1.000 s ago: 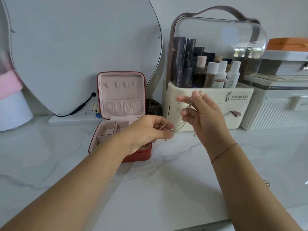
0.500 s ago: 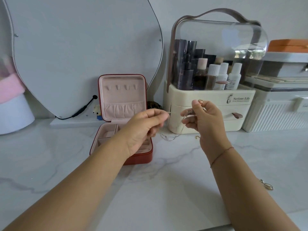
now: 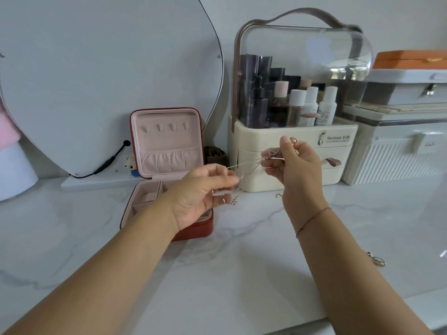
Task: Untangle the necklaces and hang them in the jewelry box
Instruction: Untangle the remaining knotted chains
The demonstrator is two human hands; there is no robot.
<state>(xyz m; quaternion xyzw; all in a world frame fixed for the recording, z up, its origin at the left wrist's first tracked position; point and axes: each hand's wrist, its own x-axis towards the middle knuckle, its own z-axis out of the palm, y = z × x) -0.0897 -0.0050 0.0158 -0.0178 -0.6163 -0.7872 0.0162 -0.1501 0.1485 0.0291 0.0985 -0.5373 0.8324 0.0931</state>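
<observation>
We pinch the tangled necklaces (image 3: 272, 153) in our right hand (image 3: 296, 169), our left hand (image 3: 204, 191) pinching one strand (image 3: 243, 165) running leftward; the open jewelry box (image 3: 193, 232) lies just left, nearest that hand.

Recorded left forearm (image 3: 108, 269) and right forearm (image 3: 358, 281) bare. Noted one thin dark-red cord bracelet (image 3: 312, 221), single strand, at wrist of right hand (image 3: 296, 170).

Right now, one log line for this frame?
phase: untangling | left hand: pinches necklaces | right hand: grips them | jewelry box: open, hooks bare
</observation>
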